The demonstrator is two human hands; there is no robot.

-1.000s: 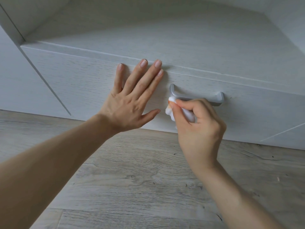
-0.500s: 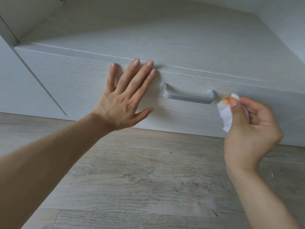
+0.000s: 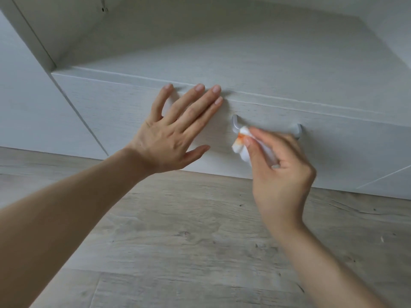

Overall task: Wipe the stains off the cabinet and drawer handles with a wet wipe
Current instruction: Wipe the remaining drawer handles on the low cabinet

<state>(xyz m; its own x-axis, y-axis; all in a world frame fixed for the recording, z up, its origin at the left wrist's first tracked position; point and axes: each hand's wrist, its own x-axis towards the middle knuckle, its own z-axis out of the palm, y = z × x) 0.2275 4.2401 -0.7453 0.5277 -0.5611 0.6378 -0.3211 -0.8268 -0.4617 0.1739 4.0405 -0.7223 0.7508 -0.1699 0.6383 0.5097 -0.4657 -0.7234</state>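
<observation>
Now, orange-smeared white wet wipe pinched in right hand against silver handle; left hand flat, fingers straight.

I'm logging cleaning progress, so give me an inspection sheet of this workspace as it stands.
Surface: white wood-grain drawer front, closed.
Job's things: wet wipe with an orange stain, pressed at the left end of the silver handle; handle's middle hidden by the hand.
Clutter: nothing seen.
Grippers: left hand flat on the drawer front, fingers straight; right hand pinches the wipe.
Cables: nothing seen.
Surroundings: grey wood-look floor; white cabinet panels alongside.
</observation>
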